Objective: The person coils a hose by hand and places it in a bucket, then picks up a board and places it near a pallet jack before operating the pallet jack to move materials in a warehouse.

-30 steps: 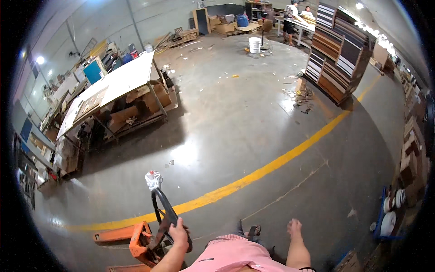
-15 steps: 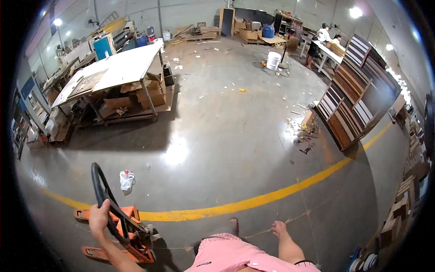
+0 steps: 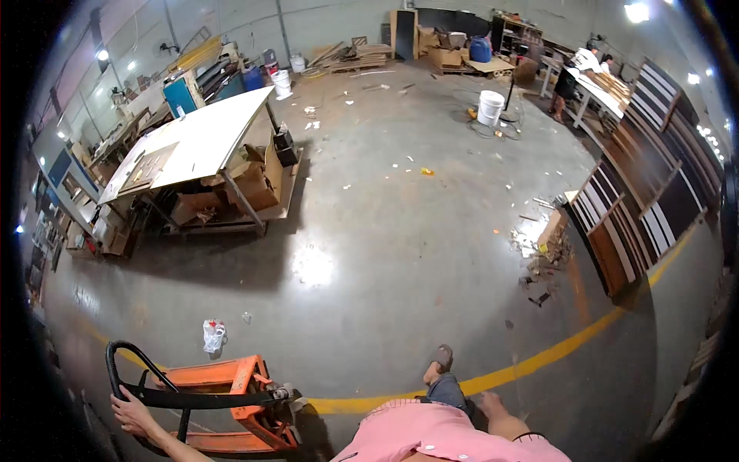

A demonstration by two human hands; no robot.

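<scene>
My left hand (image 3: 135,413) grips the black loop handle (image 3: 110,377) of an orange pallet jack (image 3: 246,377) at the lower left. The handle leans over to the left, and its black shaft runs across the orange frame. Two forks show, partly covered by the handle and my forearm. My right hand (image 3: 494,406) hangs beside my leg, slightly blurred, its fingers loosely extended and nothing visible in them. Just ahead of me, my foot in a brown shoe (image 3: 442,357) is on the floor near the yellow line.
A yellow floor line (image 3: 531,368) curves across in front. A white plastic bag (image 3: 214,336) lies beyond the jack. At left stands a white-topped worktable (image 3: 208,138); at right, a rack of boards (image 3: 616,223) beside scattered scraps (image 3: 546,254). A white bucket (image 3: 489,108) and people (image 3: 570,81) are farther off.
The handle has swung down to the left with my left hand still on it. My foot has stepped forward, the right hand has shifted beside my leg, and the view has turned slightly left.
</scene>
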